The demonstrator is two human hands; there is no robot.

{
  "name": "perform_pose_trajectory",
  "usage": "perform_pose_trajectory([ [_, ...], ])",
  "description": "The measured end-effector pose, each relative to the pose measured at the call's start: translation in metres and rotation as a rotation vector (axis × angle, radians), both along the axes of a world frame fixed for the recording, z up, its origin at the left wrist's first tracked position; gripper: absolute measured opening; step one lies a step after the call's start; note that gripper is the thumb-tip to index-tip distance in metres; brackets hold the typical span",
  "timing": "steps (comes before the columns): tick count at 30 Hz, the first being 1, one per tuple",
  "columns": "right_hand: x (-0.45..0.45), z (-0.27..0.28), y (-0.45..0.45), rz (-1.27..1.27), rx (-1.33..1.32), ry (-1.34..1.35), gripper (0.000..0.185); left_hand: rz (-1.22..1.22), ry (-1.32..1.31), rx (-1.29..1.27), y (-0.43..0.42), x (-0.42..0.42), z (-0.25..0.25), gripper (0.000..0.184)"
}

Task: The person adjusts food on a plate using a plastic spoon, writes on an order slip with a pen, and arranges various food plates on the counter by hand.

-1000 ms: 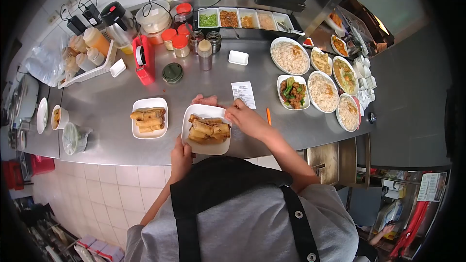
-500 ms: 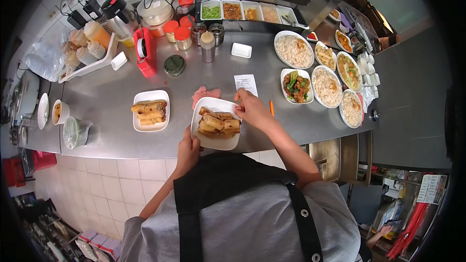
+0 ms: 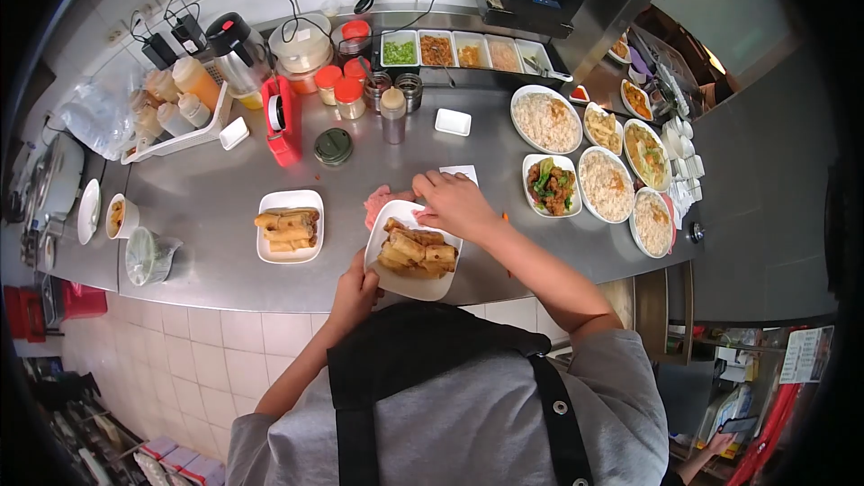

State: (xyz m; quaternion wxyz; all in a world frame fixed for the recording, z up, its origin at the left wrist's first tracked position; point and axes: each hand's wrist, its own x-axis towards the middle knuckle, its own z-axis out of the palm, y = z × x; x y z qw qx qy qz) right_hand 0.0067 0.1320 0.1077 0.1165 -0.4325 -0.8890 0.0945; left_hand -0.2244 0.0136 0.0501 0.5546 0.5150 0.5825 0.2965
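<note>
My left hand [image 3: 355,291] grips the lower left edge of a white square plate [image 3: 393,281], thumb on its rim. Fried spring rolls [image 3: 417,250] are piled on the plate, which is tilted slightly above the counter. At the plate's upper rim, my right hand [image 3: 453,205] is closed, with a bit of pink cloth [image 3: 423,219] showing under its fingertips. Just behind the plate lies a crumpled pink cloth [image 3: 382,202]; whether the two pieces join is hidden. A paper slip [image 3: 461,171] is partly covered by my right hand. Left of these stands a second plate [image 3: 290,255] of spring rolls.
Rice plates [image 3: 606,184] and a dish of meat and greens [image 3: 552,185] stand to the right. Sauce bottles in a white basket [image 3: 184,139], a red tape dispenser [image 3: 283,126] and jars [image 3: 349,99] line the back left. A person's hand [image 3: 718,443] holds a phone at lower right.
My right hand has moved left along the plate's upper rim and now covers more of the paper slip. My left hand keeps its hold. The whole view has shifted slightly.
</note>
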Motion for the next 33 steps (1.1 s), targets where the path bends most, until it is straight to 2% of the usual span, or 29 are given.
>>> perform_pose_trajectory([
  [4, -0.009, 0.002, 0.006, 0.037, 0.015, -0.038, 0.04, -0.034, 0.019, -0.058, 0.003, 0.004, 0.016, 0.046],
  [13, -0.012, -0.003, 0.005, 0.006, 0.022, 0.046, 0.043, -0.009, -0.067, -0.08, -0.003, 0.011, 0.006, 0.045],
  [19, -0.009, -0.019, 0.0, -0.005, 0.045, 0.158, 0.03, -0.072, -0.03, -0.064, 0.003, 0.008, 0.013, 0.042],
  [22, -0.008, -0.025, 0.0, -0.043, 0.01, 0.236, 0.026, -0.108, -0.004, -0.043, 0.012, 0.003, 0.009, 0.043],
  [25, -0.004, -0.027, 0.012, -0.179, -0.038, 0.494, 0.022, -0.188, 0.046, -0.01, 0.028, -0.009, -0.002, 0.041],
  [29, 0.005, 0.001, 0.036, -0.082, -0.222, 0.58, 0.017, -0.327, 0.038, 0.041, 0.046, -0.012, 0.021, 0.039],
  [33, -0.003, 0.021, 0.039, 0.268, -0.304, 0.332, 0.018, -0.466, 0.01, 0.026, 0.063, -0.008, 0.026, 0.039],
])
